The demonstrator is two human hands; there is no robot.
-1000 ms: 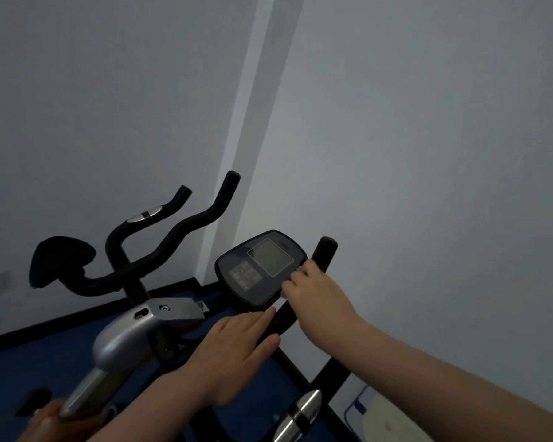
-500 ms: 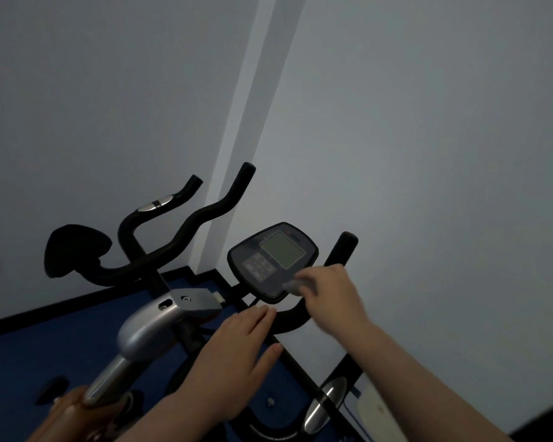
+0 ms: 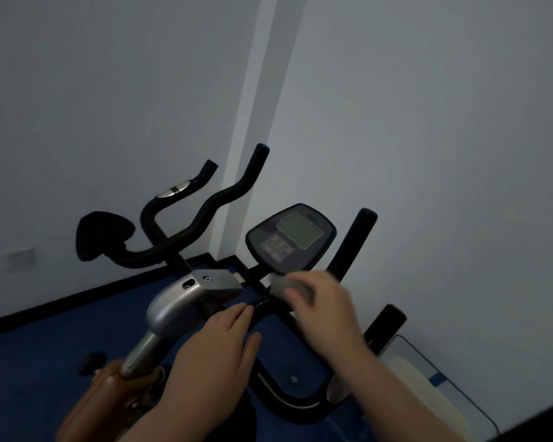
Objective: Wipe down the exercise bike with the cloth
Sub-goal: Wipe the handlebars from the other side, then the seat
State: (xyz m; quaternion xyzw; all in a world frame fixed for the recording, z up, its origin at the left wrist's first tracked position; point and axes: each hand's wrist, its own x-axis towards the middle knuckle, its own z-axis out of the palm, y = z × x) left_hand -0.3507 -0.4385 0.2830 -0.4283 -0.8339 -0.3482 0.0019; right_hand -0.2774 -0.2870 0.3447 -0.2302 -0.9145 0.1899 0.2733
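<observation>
Just below the console (image 3: 290, 238), on the near bike's crossbar (image 3: 270, 303): right hand (image 3: 324, 309) blurred, fingers curled round a small pale cloth (image 3: 280, 287) pressed against the bar. Left of that, below the console: left hand (image 3: 219, 352) flat, fingers straight and close together, tips touching the black handlebar (image 3: 259, 355). Risks, as judgement only: cloth riding up into the console buttons and pressing 1 or 2 by accident; small cloth slipping from a loose pinch during a fast stroke; left hand blocking the sweep leftward. Behind and left of the console: second bike's handlebars (image 3: 205, 215), untouched.
</observation>
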